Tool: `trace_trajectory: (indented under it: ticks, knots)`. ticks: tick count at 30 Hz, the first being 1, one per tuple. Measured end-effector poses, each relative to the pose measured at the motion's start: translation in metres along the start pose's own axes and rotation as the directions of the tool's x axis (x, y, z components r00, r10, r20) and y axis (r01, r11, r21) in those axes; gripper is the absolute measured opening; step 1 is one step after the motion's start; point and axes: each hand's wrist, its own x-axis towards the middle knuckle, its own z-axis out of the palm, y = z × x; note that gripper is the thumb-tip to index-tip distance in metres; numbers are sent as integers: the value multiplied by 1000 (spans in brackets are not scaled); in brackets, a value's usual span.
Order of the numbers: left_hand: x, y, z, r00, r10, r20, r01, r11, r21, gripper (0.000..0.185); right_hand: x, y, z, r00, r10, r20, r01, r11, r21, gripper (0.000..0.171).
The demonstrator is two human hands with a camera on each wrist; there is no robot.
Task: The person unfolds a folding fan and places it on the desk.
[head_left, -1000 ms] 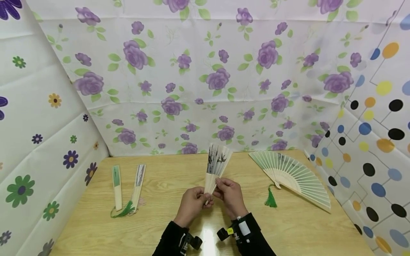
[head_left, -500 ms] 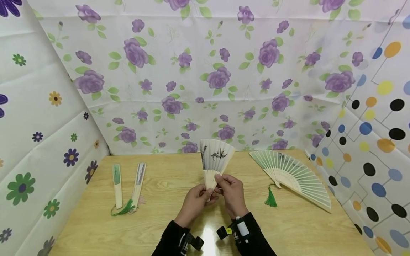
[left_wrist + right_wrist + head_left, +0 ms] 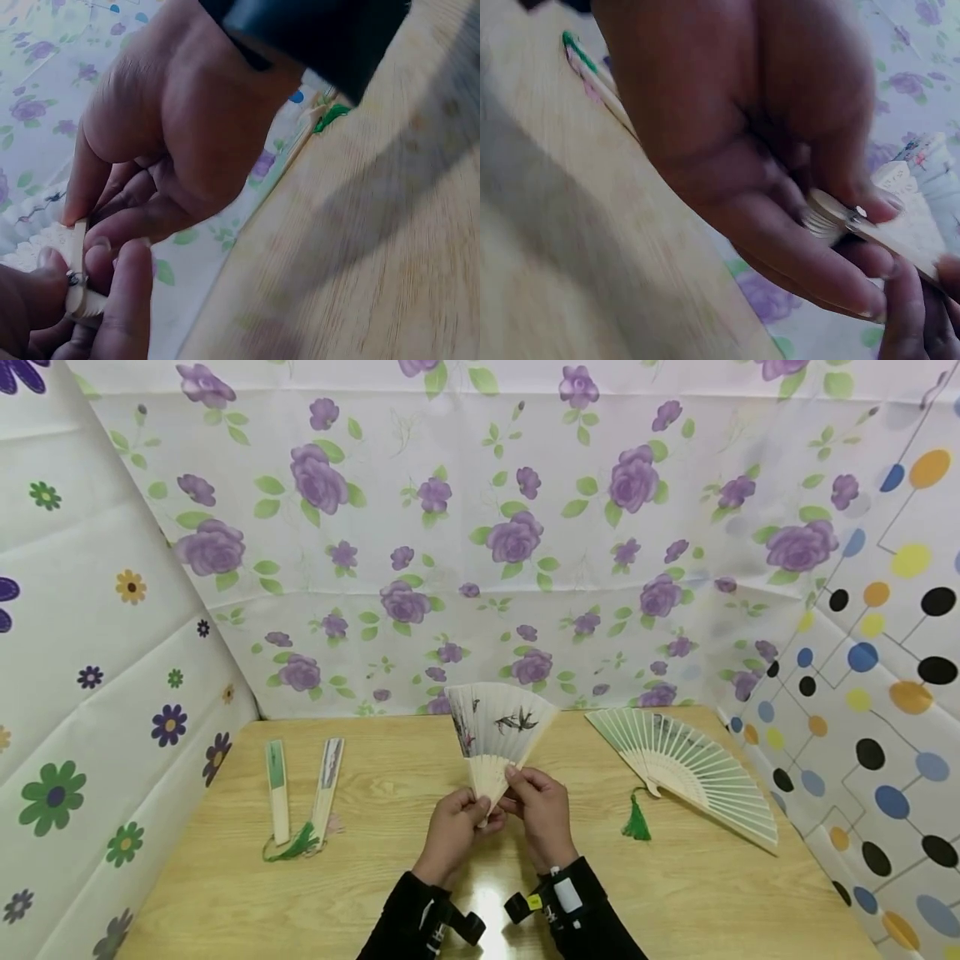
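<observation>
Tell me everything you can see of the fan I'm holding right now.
The fan is a folding one, partly spread, with a white leaf painted in dark ink and a touch of red, on pale, wood-like ribs. It stands upright above the table, leaf upward, ribs meeting at a metal rivet at the base. The left hand and right hand both pinch the ribs near the base. Nothing else touches it.

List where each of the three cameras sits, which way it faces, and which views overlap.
Head: worn high, looking forward and down at the table; both hands and dark sleeves show.
Left wrist: behind the left hand, facing its fingers on the folding fan.
Right wrist: behind the right hand, facing the fan's pivot.
All three share the half-open fan.
</observation>
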Motion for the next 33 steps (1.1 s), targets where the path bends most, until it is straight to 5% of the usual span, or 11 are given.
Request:
trace_trajectory:
  ticks: [5,16,26,33]
  knots:
    - [0,0,2,999,14,-46,-15,999,-30,24,0,4,0,1000,-10,-5,10,999,33,27]
    - [0,3,-4,999,-6,53,8,999,-42,26,7,0,-14,976,29,216,-24,999,-28,20]
    - [-1,1,-7,992,-11,124,15,999,-33,34,7,-2,-13,987,-10,161,14,1000,-27,28]
    - [-1,5,-12,999,-3,50,-2,996,93,27,7,-3,-16,984,-9,176,29,993,-111,30]
